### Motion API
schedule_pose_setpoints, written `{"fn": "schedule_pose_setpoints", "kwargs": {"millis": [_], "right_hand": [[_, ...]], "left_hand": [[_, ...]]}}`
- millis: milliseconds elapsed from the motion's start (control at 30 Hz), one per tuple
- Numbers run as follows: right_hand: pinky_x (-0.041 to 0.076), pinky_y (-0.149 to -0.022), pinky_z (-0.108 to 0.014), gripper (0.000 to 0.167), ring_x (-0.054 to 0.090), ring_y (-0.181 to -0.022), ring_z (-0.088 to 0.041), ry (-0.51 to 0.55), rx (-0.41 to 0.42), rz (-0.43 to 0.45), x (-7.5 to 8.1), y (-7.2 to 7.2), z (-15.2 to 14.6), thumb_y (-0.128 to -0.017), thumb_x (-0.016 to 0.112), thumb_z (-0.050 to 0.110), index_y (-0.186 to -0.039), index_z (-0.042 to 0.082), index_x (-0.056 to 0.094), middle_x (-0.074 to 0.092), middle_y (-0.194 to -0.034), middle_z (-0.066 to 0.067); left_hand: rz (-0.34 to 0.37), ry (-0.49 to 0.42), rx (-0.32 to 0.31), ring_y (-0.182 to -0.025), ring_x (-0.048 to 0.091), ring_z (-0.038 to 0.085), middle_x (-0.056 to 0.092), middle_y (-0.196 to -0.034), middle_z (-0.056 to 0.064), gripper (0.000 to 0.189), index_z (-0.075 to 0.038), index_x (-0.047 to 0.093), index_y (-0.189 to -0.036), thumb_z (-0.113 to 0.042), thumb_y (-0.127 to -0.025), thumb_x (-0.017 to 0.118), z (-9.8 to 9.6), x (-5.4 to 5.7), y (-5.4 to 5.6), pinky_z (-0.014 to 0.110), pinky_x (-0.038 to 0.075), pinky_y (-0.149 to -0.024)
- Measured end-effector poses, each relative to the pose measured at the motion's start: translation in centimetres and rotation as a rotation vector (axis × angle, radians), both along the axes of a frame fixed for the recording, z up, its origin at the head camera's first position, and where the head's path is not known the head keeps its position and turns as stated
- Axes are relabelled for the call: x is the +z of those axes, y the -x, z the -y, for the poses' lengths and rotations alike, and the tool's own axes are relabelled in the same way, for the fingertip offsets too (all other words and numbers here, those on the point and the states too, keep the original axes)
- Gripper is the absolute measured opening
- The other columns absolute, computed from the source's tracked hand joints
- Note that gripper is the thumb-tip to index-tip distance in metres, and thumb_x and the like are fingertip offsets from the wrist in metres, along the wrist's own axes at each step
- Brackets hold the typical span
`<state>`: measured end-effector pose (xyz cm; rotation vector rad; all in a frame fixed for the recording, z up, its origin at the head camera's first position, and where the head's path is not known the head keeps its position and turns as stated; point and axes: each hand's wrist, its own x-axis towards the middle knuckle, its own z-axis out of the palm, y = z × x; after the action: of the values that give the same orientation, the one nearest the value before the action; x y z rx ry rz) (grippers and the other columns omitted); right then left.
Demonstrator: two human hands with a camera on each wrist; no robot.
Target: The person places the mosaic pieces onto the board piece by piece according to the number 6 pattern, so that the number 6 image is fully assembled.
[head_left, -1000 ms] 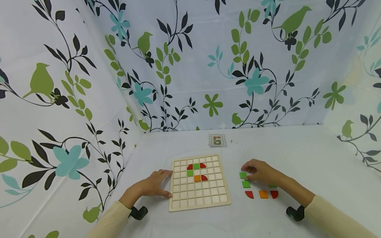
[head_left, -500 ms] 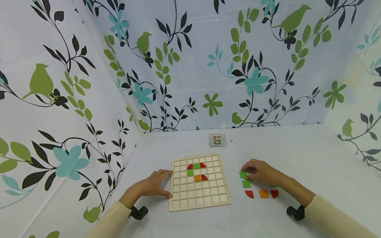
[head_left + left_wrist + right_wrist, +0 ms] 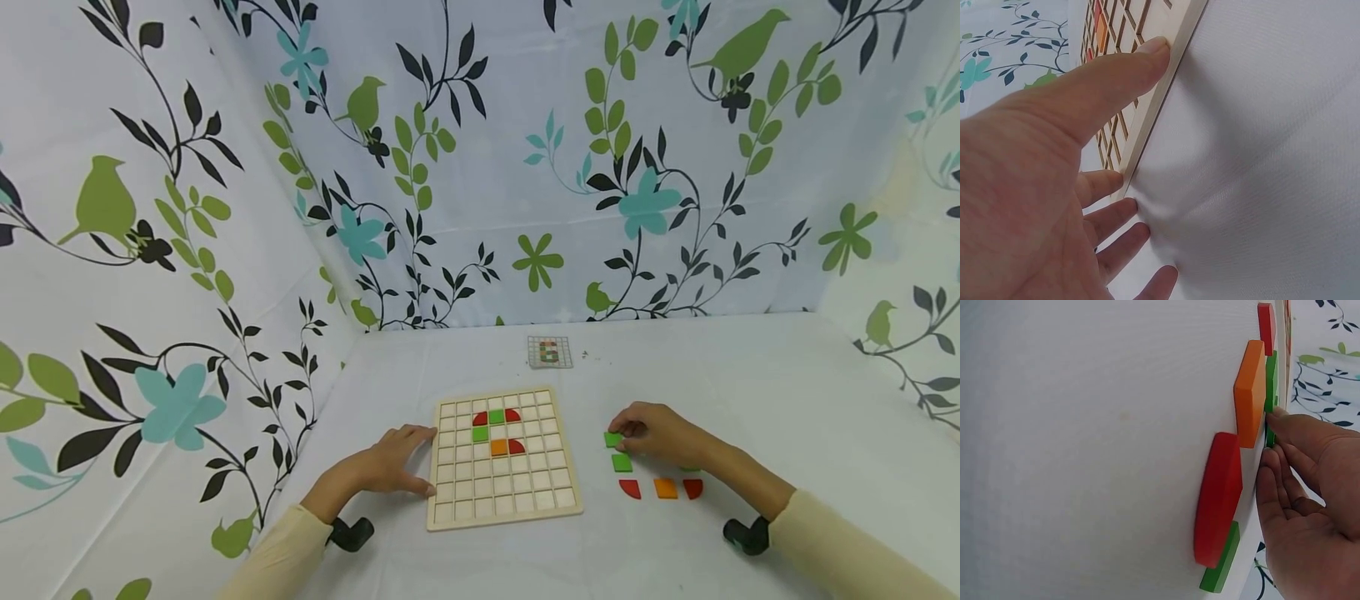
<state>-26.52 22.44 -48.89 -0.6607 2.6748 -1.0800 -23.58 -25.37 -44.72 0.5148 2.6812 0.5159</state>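
Observation:
My left hand [image 3: 392,462] rests at the left edge of a wooden grid board [image 3: 504,507], thumb and fingertips touching its rim, fingers spread and fairly straight. Set in the board are red quarter-round tiles, two green square tiles and an orange square tile [image 3: 499,448]. To the board's right, my right hand [image 3: 660,433] pinches a green square tile [image 3: 612,439] between thumb and fingers, low at the table. Just below it lies another green square tile [image 3: 622,462]. The right wrist view shows the pinched tile partly hidden by the fingertips.
Nearer the person lie a red quarter-round tile [image 3: 630,488], an orange square tile [image 3: 665,488] and a second red quarter-round tile [image 3: 692,488]. Another green tile [image 3: 1221,559] is partly covered by the right arm in the head view. A small pattern card [image 3: 550,352] lies behind the board.

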Motion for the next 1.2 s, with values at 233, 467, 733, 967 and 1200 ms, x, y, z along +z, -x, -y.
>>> {"fn": "schedule_pose_setpoints", "kwargs": {"millis": [233, 467, 733, 967, 1200], "right_hand": [[0.055, -0.086, -0.024, 0.026, 0.060, -0.098, -0.015, -0.009, 0.003, -0.009, 0.1, 0.7, 0.6, -0.094, 0.081, 0.021, -0.118, 0.015, 0.074, 0.068, -0.107, 0.006], [0.055, -0.085, -0.025, 0.025, 0.060, -0.096, -0.014, 0.007, 0.041, -0.071, 0.9, 1.3, 2.3, -0.095, 0.080, 0.015, -0.119, 0.010, 0.075, 0.069, -0.108, 0.003], [0.056, -0.086, -0.029, 0.023, 0.060, -0.095, -0.014, 0.005, 0.092, -0.140, 2.4, 1.4, 5.8, -0.094, 0.078, 0.009, -0.116, 0.006, 0.075, 0.068, -0.106, -0.001], [0.056, -0.087, -0.032, 0.021, 0.063, -0.097, -0.020, 0.020, 0.122, -0.157, 2.7, 1.4, 9.5, -0.094, 0.078, 0.007, -0.114, 0.002, 0.074, 0.067, -0.105, -0.007], [0.055, -0.088, -0.033, 0.019, 0.062, -0.099, -0.021, 0.020, 0.145, -0.124, 2.8, 1.2, 12.9, -0.095, 0.077, 0.008, -0.114, 0.003, 0.074, 0.067, -0.107, -0.006]], "left_hand": [[-0.005, -0.001, -0.011, -0.149, 0.035, 0.045, 0.038, -0.164, 0.020, 0.099, -0.005, 0.038, -0.162, -0.042, -0.085, 0.088, 0.0, 0.2, 0.0, 0.066, 0.035, -0.117], [-0.016, 0.017, -0.019, -0.149, 0.036, 0.044, 0.039, -0.164, 0.019, 0.100, -0.006, 0.038, -0.162, -0.045, -0.084, 0.088, 0.0, 0.2, 0.1, 0.065, 0.036, -0.117], [-0.017, 0.007, -0.007, -0.149, 0.035, 0.043, 0.039, -0.164, 0.017, 0.101, -0.007, 0.039, -0.162, -0.045, -0.083, 0.089, 0.0, 0.0, 0.2, 0.066, 0.036, -0.116], [-0.021, 0.012, -0.004, -0.149, 0.036, 0.043, 0.039, -0.164, 0.017, 0.100, -0.007, 0.039, -0.162, -0.044, -0.084, 0.089, 0.0, -0.1, 0.1, 0.065, 0.036, -0.117], [-0.025, 0.019, -0.003, -0.148, 0.037, 0.042, 0.039, -0.164, 0.016, 0.100, -0.008, 0.039, -0.162, -0.045, -0.084, 0.088, 0.3, -0.3, 0.0, 0.064, 0.037, -0.116]]}}
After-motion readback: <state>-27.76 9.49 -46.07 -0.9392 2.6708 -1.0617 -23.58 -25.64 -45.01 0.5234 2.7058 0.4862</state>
